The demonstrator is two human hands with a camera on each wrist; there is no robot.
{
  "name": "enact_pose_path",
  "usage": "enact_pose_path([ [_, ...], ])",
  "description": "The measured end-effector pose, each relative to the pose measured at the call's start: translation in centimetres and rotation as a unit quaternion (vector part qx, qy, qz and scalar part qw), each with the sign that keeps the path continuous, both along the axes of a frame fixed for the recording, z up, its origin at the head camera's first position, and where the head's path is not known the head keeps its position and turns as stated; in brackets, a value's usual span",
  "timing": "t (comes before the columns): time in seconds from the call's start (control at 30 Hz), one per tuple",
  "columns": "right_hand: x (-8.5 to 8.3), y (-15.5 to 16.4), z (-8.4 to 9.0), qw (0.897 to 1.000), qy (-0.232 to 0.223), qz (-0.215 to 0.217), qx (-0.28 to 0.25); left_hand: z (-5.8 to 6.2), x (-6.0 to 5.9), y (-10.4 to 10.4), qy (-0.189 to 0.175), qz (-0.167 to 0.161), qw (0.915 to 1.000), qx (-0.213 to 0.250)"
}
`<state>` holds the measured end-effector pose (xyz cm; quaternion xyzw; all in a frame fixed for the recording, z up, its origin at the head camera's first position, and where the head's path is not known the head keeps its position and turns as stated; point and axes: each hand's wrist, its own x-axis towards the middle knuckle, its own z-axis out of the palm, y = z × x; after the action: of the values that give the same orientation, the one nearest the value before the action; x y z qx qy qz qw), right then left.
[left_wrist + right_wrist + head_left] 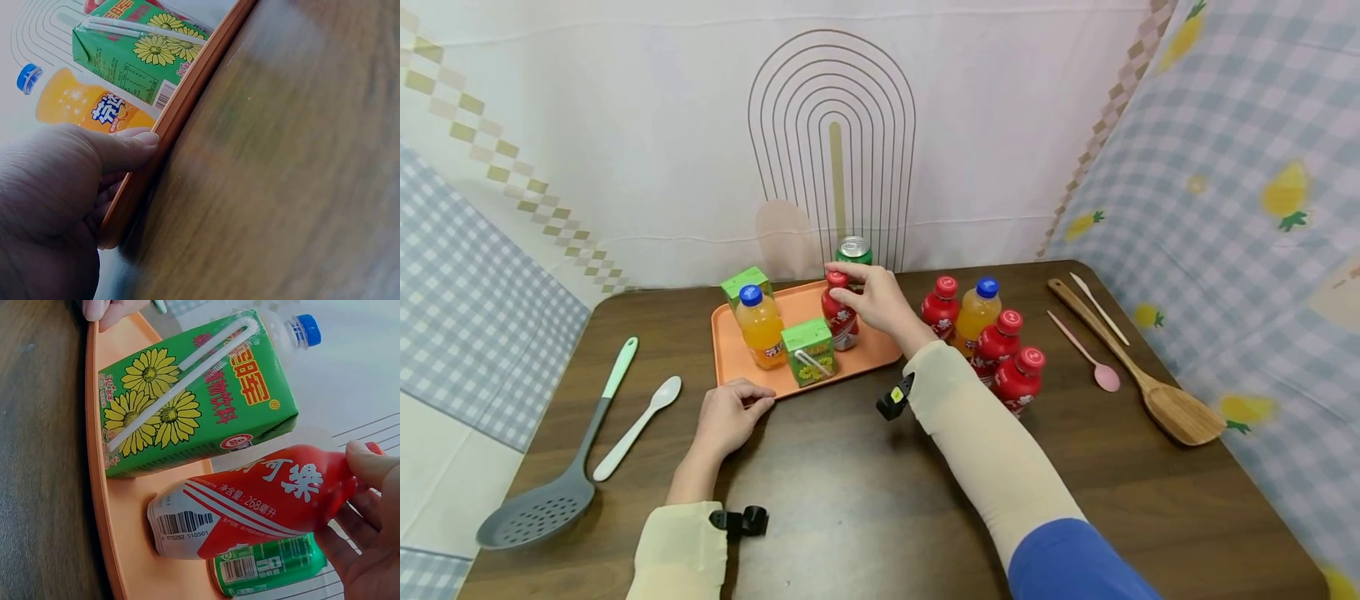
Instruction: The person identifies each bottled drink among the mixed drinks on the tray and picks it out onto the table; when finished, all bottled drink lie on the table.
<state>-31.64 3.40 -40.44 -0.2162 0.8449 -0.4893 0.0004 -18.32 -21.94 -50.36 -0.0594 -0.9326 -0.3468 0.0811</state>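
My right hand (880,302) holds a red cola bottle (269,500) by its neck and cap, thumb on one side and fingers on the other. The bottle stands over the orange tray (733,360), its base close to the tray floor. At the tray's front left corner, my left hand (730,414) pinches the rim, thumb (140,142) along the edge. Around the bottle on the tray are a green drink carton (809,353) with a straw, an orange soda bottle (762,333) with a blue cap, a second green carton (745,282) and a green can (855,250).
Right of the tray stand three red bottles (940,310) and another orange soda bottle (977,312). A wooden spatula (1180,410), pink spoon (1105,377) and white knife (1101,310) lie far right. On the left lie a grey skimmer (542,508) and white spoon (638,429).
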Motion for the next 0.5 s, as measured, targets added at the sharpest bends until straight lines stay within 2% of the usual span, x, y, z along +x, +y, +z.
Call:
enact_pose_path([
  [0.5, 1.8, 1.9, -0.2, 1.000, 0.000, -0.012, -0.018, 0.2, 0.0, 0.0, 0.003, -0.002, 1.0000, -0.002],
])
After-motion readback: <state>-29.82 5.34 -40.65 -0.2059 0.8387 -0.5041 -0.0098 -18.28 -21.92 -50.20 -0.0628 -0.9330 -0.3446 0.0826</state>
